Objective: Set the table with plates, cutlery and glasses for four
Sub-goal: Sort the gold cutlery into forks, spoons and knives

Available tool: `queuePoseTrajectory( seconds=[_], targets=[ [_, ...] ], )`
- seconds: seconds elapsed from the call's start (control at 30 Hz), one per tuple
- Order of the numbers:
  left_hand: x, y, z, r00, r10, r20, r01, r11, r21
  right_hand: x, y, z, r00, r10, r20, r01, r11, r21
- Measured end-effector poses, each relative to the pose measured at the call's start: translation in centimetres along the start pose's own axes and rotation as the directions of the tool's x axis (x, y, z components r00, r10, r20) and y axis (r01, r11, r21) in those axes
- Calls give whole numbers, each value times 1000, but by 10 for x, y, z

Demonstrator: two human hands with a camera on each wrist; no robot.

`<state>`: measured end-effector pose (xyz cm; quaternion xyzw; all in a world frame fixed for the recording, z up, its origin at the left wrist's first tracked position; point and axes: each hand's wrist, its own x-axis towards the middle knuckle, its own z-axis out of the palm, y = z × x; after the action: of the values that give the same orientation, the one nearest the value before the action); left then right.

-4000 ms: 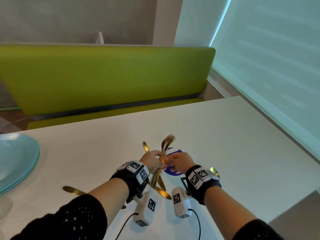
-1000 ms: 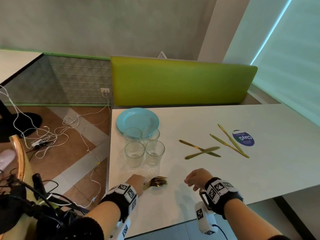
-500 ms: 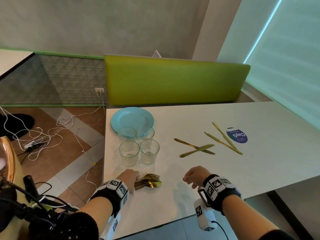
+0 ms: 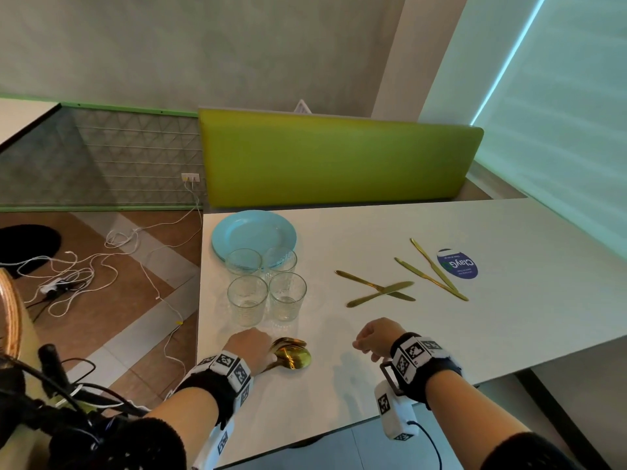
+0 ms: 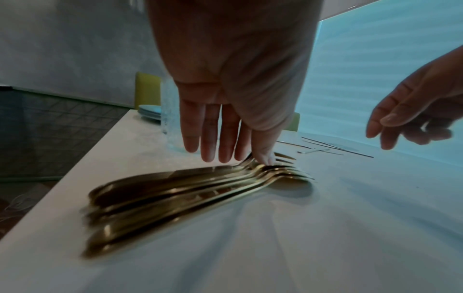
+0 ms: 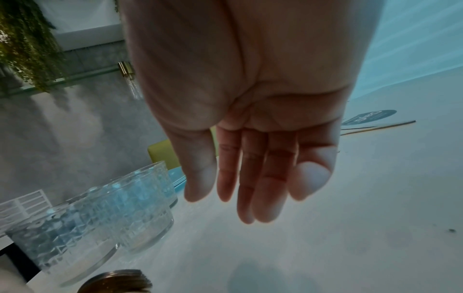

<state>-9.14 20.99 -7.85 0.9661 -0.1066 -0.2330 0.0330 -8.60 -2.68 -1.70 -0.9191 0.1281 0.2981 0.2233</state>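
A bundle of gold forks and spoons (image 4: 294, 356) lies flat on the white table (image 4: 441, 334) near its front left corner. My left hand (image 4: 252, 347) hovers over the handles; in the left wrist view its fingers (image 5: 210, 138) are straight and only the thumb tip touches the bundle (image 5: 188, 188). My right hand (image 4: 373, 337) hangs above the table to the right, fingers relaxed, holding nothing (image 6: 250, 188). Several clear glasses (image 4: 268, 293) stand behind the bundle, with stacked blue plates (image 4: 252, 232) behind them. Gold knives lie crossed (image 4: 376, 289) mid-table and beside a blue sticker (image 4: 434, 271).
A green bench back (image 4: 339, 161) runs along the table's far side. A blind-covered window (image 4: 559, 130) is on the right. Left of the table the floor is strewn with white cables (image 4: 101, 266). A wooden chair back (image 4: 12, 317) is at my left.
Four seconds ago both hands held the bundle upright by the sticker. Now it lies by the glasses, the left fingers have straightened off it, and the right hand is free.
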Motion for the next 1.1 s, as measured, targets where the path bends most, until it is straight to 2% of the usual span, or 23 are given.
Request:
queuePoseTrajectory(
  seconds=[0.1, 0.2, 0.33, 0.5, 0.7, 0.8, 1.0, 1.1],
  targets=[
    [-1, 20, -15, 992, 102, -75, -97, 993, 65, -1, 0, -8, 1000, 2, -7, -2, 999, -43],
    [8, 48, -34, 973, 197, -123, -194, 980, 35, -1, 5, -22, 1000, 10, -28, -13, 993, -121],
    [32, 93, -58, 953, 260, -157, -265, 964, -8, 4, 21, -48, 998, 15, -68, -22, 994, -109],
    [72, 137, -77, 974, 207, -96, -215, 973, -78, 28, 59, -88, 992, 63, -114, -63, 998, 5],
    [139, 173, -81, 995, 100, 2, -100, 992, -72, 79, 104, -130, 988, 105, -115, -97, 993, 67],
    [170, 187, -82, 998, 54, 35, -51, 996, -77, 107, 120, -150, 992, 110, -64, -109, 994, 12],
    [201, 196, -78, 990, 12, 140, -2, 998, -69, 150, 129, -179, 993, 107, -55, -109, 993, -34],
    [205, 196, -80, 988, 27, 151, -17, 998, -67, 165, 124, -178, 995, 79, -58, -79, 997, 15]
  ],
)
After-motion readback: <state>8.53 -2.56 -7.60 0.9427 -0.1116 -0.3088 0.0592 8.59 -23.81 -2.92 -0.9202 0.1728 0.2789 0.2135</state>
